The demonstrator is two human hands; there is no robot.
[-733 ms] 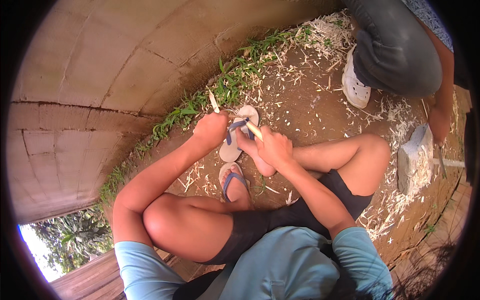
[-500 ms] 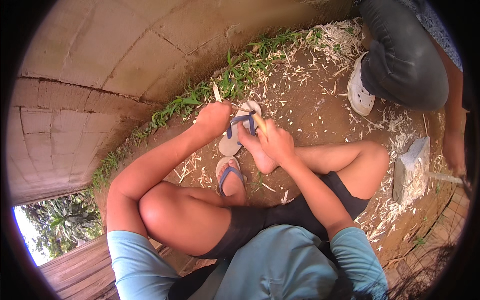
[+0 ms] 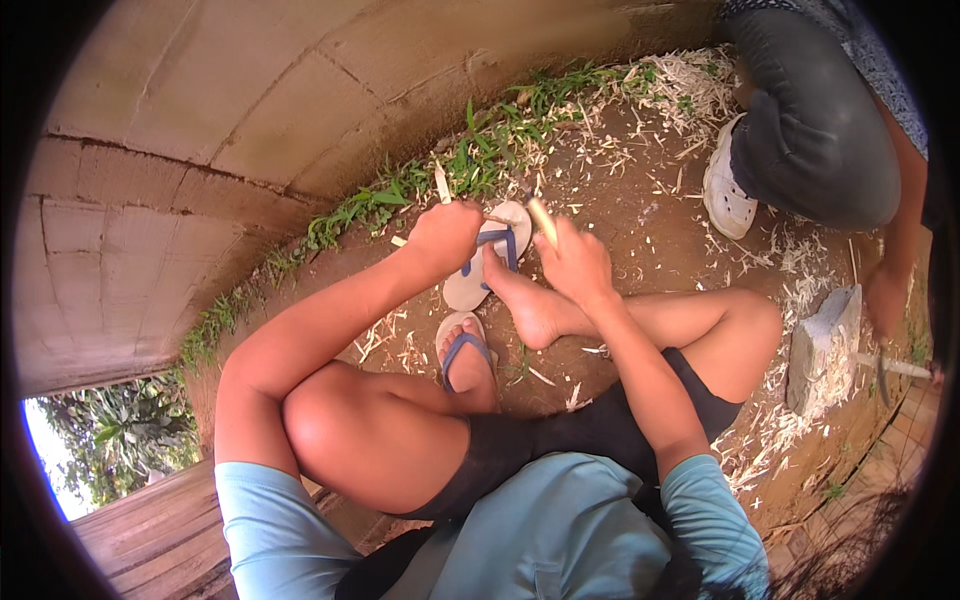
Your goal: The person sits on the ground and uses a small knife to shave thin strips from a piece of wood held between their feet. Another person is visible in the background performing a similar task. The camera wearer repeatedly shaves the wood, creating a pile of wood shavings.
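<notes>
My left hand point(image 3: 447, 238) is closed around a thin wooden stick point(image 3: 500, 220), whose end points right over a sandal. A pale wood strip point(image 3: 442, 183) shows just beyond that fist; I cannot tell whether it is held. My right hand point(image 3: 577, 262) grips what looks like a knife by its pale wooden handle point(image 3: 543, 222); its dark metal end points up and away, and the blade is blurred. The two hands are apart. Below them are my bare right foot point(image 3: 535, 315), beside a beige flip-flop with blue straps point(image 3: 465, 292), and my left foot point(image 3: 466, 368) in the other one.
A block wall point(image 3: 250, 90) rises at the left and far side, with grass point(image 3: 380, 205) along its foot. Wood shavings point(image 3: 690, 85) litter the dirt. At right, another person crouches in white clogs point(image 3: 727, 185), one hand near a concrete block point(image 3: 825, 345) and a blade.
My right hand has moved up and right, lifting the knife off the stick. My left hand has shifted slightly right. The view has shifted a little. The other person's hand has moved up.
</notes>
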